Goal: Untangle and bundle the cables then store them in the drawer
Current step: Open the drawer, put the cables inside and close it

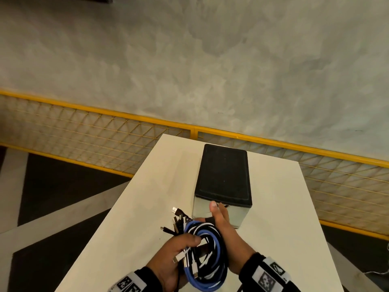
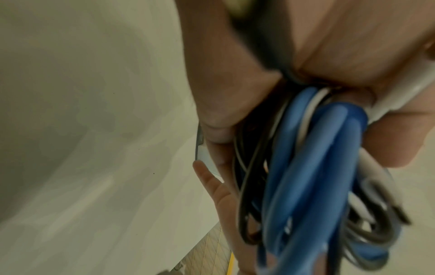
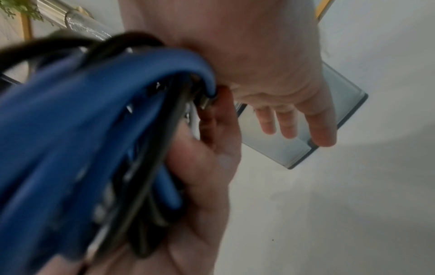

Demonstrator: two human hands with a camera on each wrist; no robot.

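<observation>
Between both hands (image 1: 202,247), coiled cables (image 1: 207,252)

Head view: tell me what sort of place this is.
Probably a fenced recording or test space, not a home: a bare white table, a yellow mesh barrier behind it, and a plain grey wall.

Item one, as we log it: a white table (image 1: 147,207), rectangular, with a plain matt top, its long axis running away from us toward a yellow-framed mesh fence beyond its far edge. Item two, directly on it: a small drawer unit (image 1: 223,186) with a black top panel and a pale, translucent-looking front, standing upright right of the table's centreline. We record the drawer front as closed. We find nothing else lying on the tabletop itself.
</observation>
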